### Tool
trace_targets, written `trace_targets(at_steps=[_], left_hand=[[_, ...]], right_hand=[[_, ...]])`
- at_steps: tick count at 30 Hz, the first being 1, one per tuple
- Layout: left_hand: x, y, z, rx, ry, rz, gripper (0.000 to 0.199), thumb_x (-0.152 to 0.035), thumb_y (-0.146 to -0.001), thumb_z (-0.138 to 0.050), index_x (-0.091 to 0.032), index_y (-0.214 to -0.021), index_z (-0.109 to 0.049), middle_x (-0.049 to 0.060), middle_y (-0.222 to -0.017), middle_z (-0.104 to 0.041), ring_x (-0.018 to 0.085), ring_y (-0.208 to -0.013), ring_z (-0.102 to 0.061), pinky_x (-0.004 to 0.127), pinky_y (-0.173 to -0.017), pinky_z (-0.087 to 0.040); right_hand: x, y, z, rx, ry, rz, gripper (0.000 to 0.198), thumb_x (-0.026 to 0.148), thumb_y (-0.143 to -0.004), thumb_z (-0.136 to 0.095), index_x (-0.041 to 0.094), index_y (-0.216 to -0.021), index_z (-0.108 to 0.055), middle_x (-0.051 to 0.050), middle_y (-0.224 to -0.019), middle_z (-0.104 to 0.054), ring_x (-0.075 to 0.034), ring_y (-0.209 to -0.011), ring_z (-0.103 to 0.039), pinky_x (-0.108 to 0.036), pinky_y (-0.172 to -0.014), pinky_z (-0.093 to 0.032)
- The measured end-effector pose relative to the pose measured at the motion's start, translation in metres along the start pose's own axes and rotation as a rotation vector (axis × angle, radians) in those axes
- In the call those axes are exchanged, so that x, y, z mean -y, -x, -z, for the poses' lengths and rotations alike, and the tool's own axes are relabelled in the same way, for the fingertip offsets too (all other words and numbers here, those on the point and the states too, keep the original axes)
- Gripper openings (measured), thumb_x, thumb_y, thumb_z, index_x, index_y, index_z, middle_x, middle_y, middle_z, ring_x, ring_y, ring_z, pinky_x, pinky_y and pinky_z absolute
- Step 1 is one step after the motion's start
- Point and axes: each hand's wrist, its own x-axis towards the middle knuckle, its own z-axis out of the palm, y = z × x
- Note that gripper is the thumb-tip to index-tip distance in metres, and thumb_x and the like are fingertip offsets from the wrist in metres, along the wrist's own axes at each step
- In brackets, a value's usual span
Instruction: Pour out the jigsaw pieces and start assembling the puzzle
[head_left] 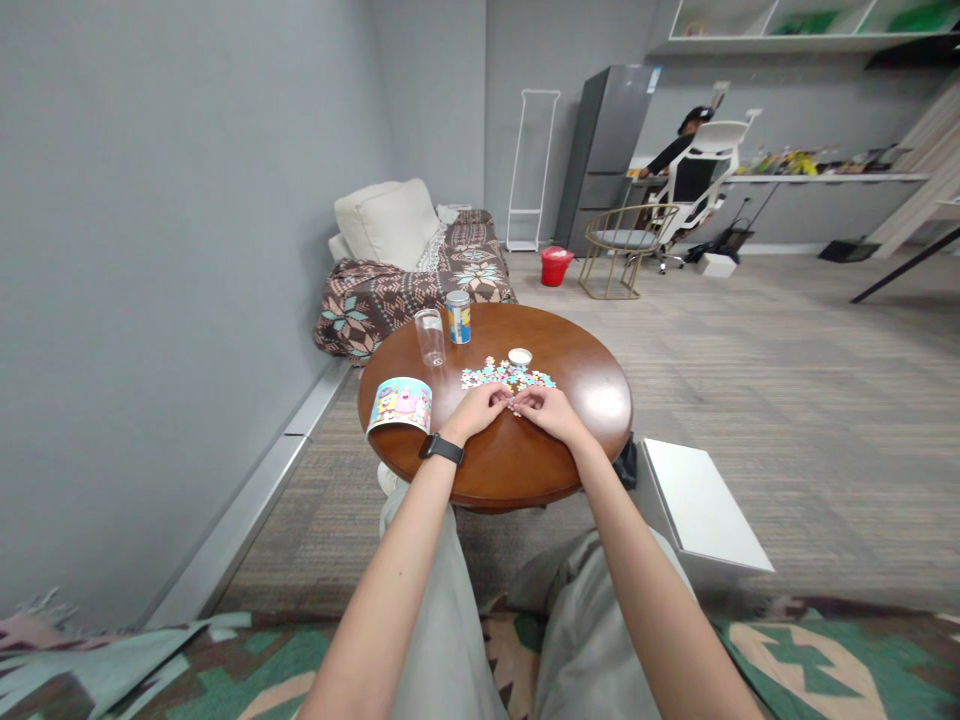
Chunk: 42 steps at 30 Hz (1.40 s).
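A loose heap of small jigsaw pieces (pixel 525 379) in pale blue, white and pink lies on the round brown wooden table (pixel 517 470). At its near edge, my left hand (pixel 484 407) and my right hand (pixel 551 411) meet with curled fingers, fingertips almost touching. Both seem to pinch a few small jigsaw pieces (pixel 515 410), which the fingers partly cover. A black watch (pixel 442 449) is on my left wrist. Left of my hands is a curved picture sheet (pixel 403 404) with cartoon figures. Behind the heap sits a white round lid (pixel 520 356).
A clear glass (pixel 430 338) and a printed can (pixel 459 318) stand at the table's back left. A white box (pixel 705 500) is on the floor to the right. Beyond are a sofa (pixel 420 260), a red bin (pixel 556 266), a wire chair (pixel 626 240) and a seated person (pixel 679 148).
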Motion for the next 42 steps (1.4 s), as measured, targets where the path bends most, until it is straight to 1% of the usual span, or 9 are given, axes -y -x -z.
trace_targets(at_steps=[6,18,26,29,31,33,35,38,42], left_hand=[[0.002,-0.001,-0.002,0.006,0.020,0.012,0.011,-0.015,-0.086,-0.058,-0.016,-0.090,-0.069,0.003,-0.086,-0.072,0.015,-0.078,-0.063,0.027,-0.078,-0.050],[-0.001,-0.001,0.000,0.015,-0.012,0.004,0.017,-0.016,-0.085,-0.055,-0.016,-0.091,-0.072,0.003,-0.087,-0.073,0.016,-0.078,-0.063,0.028,-0.079,-0.050],[-0.002,-0.001,-0.001,-0.001,-0.026,-0.005,0.013,-0.017,-0.086,-0.058,-0.016,-0.089,-0.070,0.003,-0.084,-0.071,0.016,-0.077,-0.062,0.027,-0.076,-0.049],[-0.001,-0.001,-0.001,0.003,-0.014,-0.013,0.012,-0.017,-0.086,-0.058,-0.016,-0.087,-0.070,0.003,-0.082,-0.070,0.016,-0.076,-0.062,0.026,-0.076,-0.049],[-0.001,-0.001,-0.001,0.009,-0.008,-0.016,0.013,-0.016,-0.086,-0.057,-0.016,-0.088,-0.070,0.003,-0.081,-0.070,0.015,-0.075,-0.062,0.027,-0.076,-0.049],[-0.001,-0.001,-0.001,0.010,-0.008,-0.018,0.013,-0.015,-0.085,-0.057,-0.015,-0.088,-0.070,0.002,-0.080,-0.070,0.015,-0.074,-0.062,0.027,-0.076,-0.049],[-0.002,-0.001,-0.001,0.008,-0.012,-0.020,0.014,-0.014,-0.085,-0.057,-0.015,-0.088,-0.070,0.003,-0.081,-0.070,0.015,-0.074,-0.062,0.027,-0.077,-0.049],[-0.003,-0.001,-0.001,0.010,-0.032,-0.029,0.013,-0.014,-0.085,-0.057,-0.015,-0.085,-0.070,0.003,-0.082,-0.071,0.015,-0.074,-0.062,0.027,-0.077,-0.049],[-0.002,-0.002,-0.002,0.010,-0.043,-0.028,0.011,-0.016,-0.085,-0.059,-0.016,-0.084,-0.070,0.003,-0.082,-0.070,0.015,-0.074,-0.061,0.027,-0.077,-0.050]], right_hand=[[0.006,0.001,-0.001,-0.010,0.075,0.039,0.010,0.028,-0.074,-0.064,0.020,-0.078,-0.069,0.000,-0.066,-0.068,-0.015,-0.060,-0.061,-0.028,-0.064,-0.051],[0.006,0.000,-0.001,-0.041,0.155,0.093,0.005,0.026,-0.075,-0.064,0.021,-0.076,-0.065,0.000,-0.069,-0.065,-0.015,-0.062,-0.058,-0.028,-0.064,-0.049],[0.007,0.001,0.000,-0.018,0.201,0.132,0.007,0.027,-0.076,-0.062,0.022,-0.074,-0.067,-0.001,-0.073,-0.067,-0.016,-0.065,-0.057,-0.029,-0.065,-0.049],[0.006,0.000,0.002,-0.116,0.231,0.174,0.016,0.021,-0.080,-0.052,0.022,-0.072,-0.066,-0.004,-0.079,-0.068,-0.019,-0.076,-0.062,-0.033,-0.076,-0.050],[0.006,0.001,0.004,-0.218,0.218,0.177,0.024,0.014,-0.079,-0.045,0.022,-0.073,-0.067,-0.005,-0.083,-0.069,-0.021,-0.083,-0.064,-0.035,-0.083,-0.051],[0.006,0.005,0.006,-0.272,0.226,0.158,0.030,0.010,-0.078,-0.041,0.021,-0.075,-0.068,-0.006,-0.084,-0.070,-0.022,-0.084,-0.065,-0.037,-0.085,-0.051],[0.008,0.015,0.007,-0.245,0.289,0.151,0.032,0.009,-0.079,-0.042,0.021,-0.079,-0.071,-0.006,-0.087,-0.071,-0.022,-0.086,-0.066,-0.038,-0.087,-0.052],[0.014,0.036,0.005,-0.117,0.440,0.218,0.034,0.010,-0.083,-0.044,0.021,-0.092,-0.075,-0.008,-0.100,-0.073,-0.024,-0.098,-0.066,-0.041,-0.096,-0.051],[0.021,0.056,0.000,-0.026,0.578,0.279,0.041,0.007,-0.084,-0.045,0.019,-0.109,-0.075,-0.010,-0.119,-0.072,-0.026,-0.113,-0.064,-0.044,-0.102,-0.050]])
